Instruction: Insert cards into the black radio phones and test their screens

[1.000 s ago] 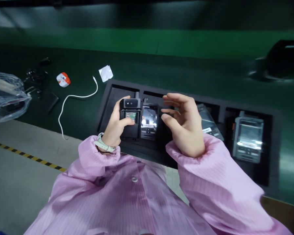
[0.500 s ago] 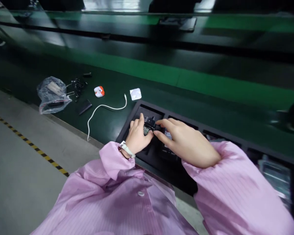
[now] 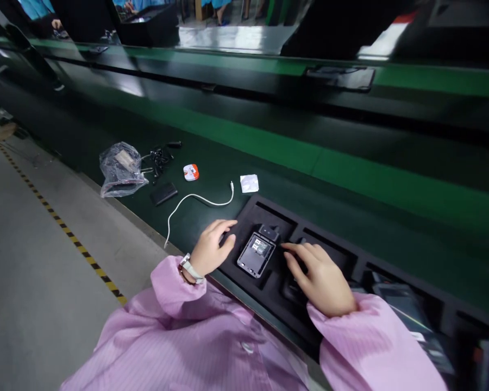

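Far left, at ten o'clock from the open-backed device [image 3: 256,255], I have a clear plastic bag [image 3: 122,171], then a black block [image 3: 163,193]. The white-and-orange pack [image 3: 191,172] sits toward eleven. My left hand [image 3: 212,248] is at nine, fingers parted, holding nothing, just beside the device, which lies in the tray's [image 3: 303,223] leftmost compartment. A white square [image 3: 249,183] sits at twelve. My right hand [image 3: 318,276], near three, has thumb and forefinger apart over a dark device [image 3: 292,291]; whether it touches, I cannot tell.
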{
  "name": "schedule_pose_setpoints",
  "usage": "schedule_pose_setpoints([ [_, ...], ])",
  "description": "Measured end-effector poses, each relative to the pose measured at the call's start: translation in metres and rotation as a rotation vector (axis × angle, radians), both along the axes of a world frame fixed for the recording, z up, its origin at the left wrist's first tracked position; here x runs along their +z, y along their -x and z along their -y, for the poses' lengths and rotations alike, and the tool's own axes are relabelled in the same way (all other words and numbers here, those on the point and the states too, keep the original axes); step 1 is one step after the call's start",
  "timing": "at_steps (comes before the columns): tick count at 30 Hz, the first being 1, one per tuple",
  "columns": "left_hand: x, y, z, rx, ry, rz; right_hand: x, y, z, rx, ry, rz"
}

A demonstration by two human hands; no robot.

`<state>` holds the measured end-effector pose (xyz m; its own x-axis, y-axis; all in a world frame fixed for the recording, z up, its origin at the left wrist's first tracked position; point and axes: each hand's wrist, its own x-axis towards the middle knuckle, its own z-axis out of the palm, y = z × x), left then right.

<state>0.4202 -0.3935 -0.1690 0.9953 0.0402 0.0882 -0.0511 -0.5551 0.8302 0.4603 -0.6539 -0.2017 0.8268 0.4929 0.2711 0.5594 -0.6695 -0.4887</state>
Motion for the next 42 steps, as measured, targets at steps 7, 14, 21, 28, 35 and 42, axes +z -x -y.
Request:
schedule_pose_setpoints([
  [7,-0.022,-0.002,-0.011,0.106,-0.022,-0.055,0.009,-0.003,-0.003,-0.003,-0.024,-0.047],
  [14,0.016,-0.117,-0.007,-0.092,-0.257,-0.056,0.019,-0.009,-0.007,0.008,-0.041,-0.135],
  [21,0.012,-0.208,0.0,-0.32,-0.442,-0.115,0.022,-0.013,-0.009,-0.019,-0.061,-0.18],
  [28,0.002,-0.219,-0.011,-0.228,-0.292,-0.013,0.02,-0.018,-0.011,-0.037,-0.114,-0.21],
  [35,0.028,-0.204,0.015,0.012,0.251,0.137,0.031,-0.019,-0.006,-0.157,-0.339,-0.231],
  [42,0.069,-0.129,0.085,-0.277,0.628,-0.23,0.046,-0.027,0.0,-0.334,-1.082,-0.444],
])
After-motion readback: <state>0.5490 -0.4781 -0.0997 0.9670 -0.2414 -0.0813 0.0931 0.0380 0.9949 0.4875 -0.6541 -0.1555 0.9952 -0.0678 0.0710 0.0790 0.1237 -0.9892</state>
